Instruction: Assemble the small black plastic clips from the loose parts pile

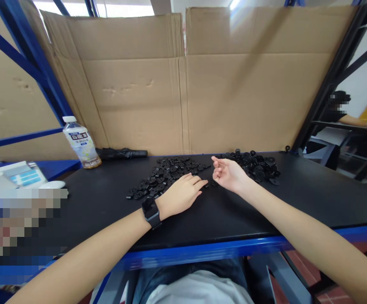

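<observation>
My left hand (182, 195), with a dark watch (151, 211) on its wrist, rests palm down at the near edge of a spread pile of small black parts (161, 177). Its index finger reaches right to a small black piece, and the thumb stands apart from it. To the right, my right hand (229, 174) is raised a little and turned palm up. Its fingers curl inward; anything between the fingertips is too small to make out. Behind that hand lies a heap of round black disc-like parts (259, 165), partly hidden by it.
A drink bottle (81, 143) and a folded black umbrella (122, 153) stand and lie at the back left. Cardboard panels (133, 97) wall off the black tabletop (313, 198). White devices (22, 175) sit at far left. Another person (337, 109) works at far right.
</observation>
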The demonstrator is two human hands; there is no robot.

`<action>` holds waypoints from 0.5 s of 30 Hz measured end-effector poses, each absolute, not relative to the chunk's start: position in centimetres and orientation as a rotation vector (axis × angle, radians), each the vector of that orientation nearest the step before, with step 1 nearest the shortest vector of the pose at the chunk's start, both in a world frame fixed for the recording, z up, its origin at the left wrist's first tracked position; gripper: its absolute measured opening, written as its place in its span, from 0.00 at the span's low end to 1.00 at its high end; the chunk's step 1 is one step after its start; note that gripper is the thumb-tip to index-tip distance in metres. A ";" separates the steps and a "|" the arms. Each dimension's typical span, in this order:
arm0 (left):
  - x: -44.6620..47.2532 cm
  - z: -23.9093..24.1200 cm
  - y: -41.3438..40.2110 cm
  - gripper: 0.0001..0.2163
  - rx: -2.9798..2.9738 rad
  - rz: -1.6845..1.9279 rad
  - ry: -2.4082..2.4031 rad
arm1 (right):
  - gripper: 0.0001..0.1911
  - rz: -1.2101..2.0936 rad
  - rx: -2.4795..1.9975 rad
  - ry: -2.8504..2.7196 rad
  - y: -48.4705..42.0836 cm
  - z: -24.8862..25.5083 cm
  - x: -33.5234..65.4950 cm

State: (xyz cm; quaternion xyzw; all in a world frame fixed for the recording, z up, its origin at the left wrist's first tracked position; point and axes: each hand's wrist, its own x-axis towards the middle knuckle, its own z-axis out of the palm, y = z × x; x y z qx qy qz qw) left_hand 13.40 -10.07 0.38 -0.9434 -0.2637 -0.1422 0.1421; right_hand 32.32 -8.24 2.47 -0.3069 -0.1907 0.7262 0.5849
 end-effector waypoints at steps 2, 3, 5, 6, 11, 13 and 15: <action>13.2 0.6 -9.9 0.16 -2.682 -0.446 -0.812 | 0.09 1.715 -0.752 -0.470 -8.3 2.0 31.9; 13.1 0.6 -9.7 0.16 -2.665 -0.451 -0.829 | 0.09 1.723 -0.760 -0.482 -8.3 1.8 31.8; 12.9 0.7 -9.4 0.13 -2.648 -0.434 -0.835 | 0.09 1.744 -0.762 -0.510 -8.5 1.8 31.7; 12.8 0.7 -9.2 0.12 -2.649 -0.417 -0.826 | 0.09 1.761 -0.756 -0.528 -8.6 1.8 31.7; 12.5 0.7 -8.6 0.08 -2.645 -0.408 -0.821 | 0.08 1.969 -0.700 -0.609 -9.5 2.1 31.2; 12.5 0.7 -8.3 0.07 -2.625 -0.413 -0.834 | 0.08 2.062 -0.677 -0.631 -9.9 2.0 30.8; 12.5 0.7 -8.1 0.06 -2.611 -0.403 -0.836 | 0.08 2.113 -0.677 -0.673 -10.2 1.8 30.4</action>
